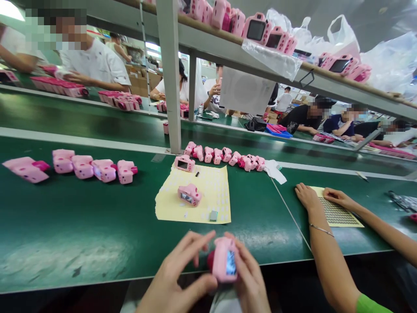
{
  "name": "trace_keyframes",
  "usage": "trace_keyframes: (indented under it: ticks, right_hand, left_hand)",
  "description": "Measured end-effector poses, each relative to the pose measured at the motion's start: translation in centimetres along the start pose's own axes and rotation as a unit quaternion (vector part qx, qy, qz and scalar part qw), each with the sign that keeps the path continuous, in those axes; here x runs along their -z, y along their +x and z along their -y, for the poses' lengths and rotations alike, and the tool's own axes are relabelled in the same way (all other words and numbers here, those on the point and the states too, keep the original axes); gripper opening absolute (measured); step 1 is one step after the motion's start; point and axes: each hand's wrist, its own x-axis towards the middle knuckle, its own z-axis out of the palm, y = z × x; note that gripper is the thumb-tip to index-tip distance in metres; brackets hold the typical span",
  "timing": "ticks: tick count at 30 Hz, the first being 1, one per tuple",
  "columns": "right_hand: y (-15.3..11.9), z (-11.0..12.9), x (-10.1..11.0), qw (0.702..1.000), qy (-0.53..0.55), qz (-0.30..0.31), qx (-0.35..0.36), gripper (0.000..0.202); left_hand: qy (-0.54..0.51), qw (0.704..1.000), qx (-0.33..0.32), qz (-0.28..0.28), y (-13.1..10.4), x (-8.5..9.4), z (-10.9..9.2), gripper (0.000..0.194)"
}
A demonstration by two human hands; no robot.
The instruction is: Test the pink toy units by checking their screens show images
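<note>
A pink toy camera (222, 261) with a lit screen is held upright in my right hand (249, 269), just past the table's near edge. My left hand (182, 271) is beside it with thumb and fingers apart; whether the thumb touches the camera I cannot tell. Ahead lies a yellow sticker sheet (169, 208) with pale stickers on it. One pink camera (189, 194) with its screen showing rests on the sheet, and another pink camera (184, 163) is at its far edge. A small grey square piece (213, 215) is near the sheet's front edge.
Several pink cameras (217, 155) line the back of the green table (97, 234), with more pink cameras (83, 166) at left. On the right, a co-worker's hands (308, 196) touch a sheet of labels (342, 213). A shelf post (169, 78) rises behind; people work opposite.
</note>
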Motion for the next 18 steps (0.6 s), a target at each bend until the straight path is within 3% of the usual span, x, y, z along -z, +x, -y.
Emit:
trace_keyframes:
  ticks: [1,3,5,8,10,12,15,18]
  right_hand:
    - [1.1,0.3,1.3,0.996,-0.068,-0.025,0.050,0.054]
    - [3.4,1.1,4.0,0.961,-0.216,-0.105,0.137,0.054]
    - [5.8,1.8,6.6,0.931,-0.280,-0.164,0.168,0.061]
    - [8.7,2.6,9.4,0.898,-0.331,-0.215,0.193,0.066]
    - [10.0,3.0,10.4,0.876,-0.365,-0.235,0.212,0.065]
    - [10.6,3.3,10.1,0.856,-0.384,-0.251,0.237,0.067]
    - [9.8,3.1,7.1,0.839,-0.388,-0.247,0.289,0.061]
    - [8.1,2.6,2.7,0.846,-0.382,-0.155,0.337,0.038]
  left_hand:
    - [0.047,0.999,0.017,-0.011,0.9,0.7,0.8,0.050]
    - [0.154,0.983,0.072,-0.068,3.2,2.1,2.8,0.057]
    - [0.194,0.972,0.098,-0.086,5.5,2.8,4.7,0.076]
    - [0.242,0.962,0.110,-0.063,8.4,2.4,6.4,0.087]
    - [0.271,0.954,0.115,-0.049,9.8,1.6,6.8,0.081]
    - [0.294,0.947,0.122,-0.053,10.7,0.8,6.8,0.067]
    - [0.301,0.945,0.108,-0.073,11.0,0.1,6.3,0.053]
    - [0.273,0.956,0.049,-0.099,9.4,-0.5,5.2,0.064]
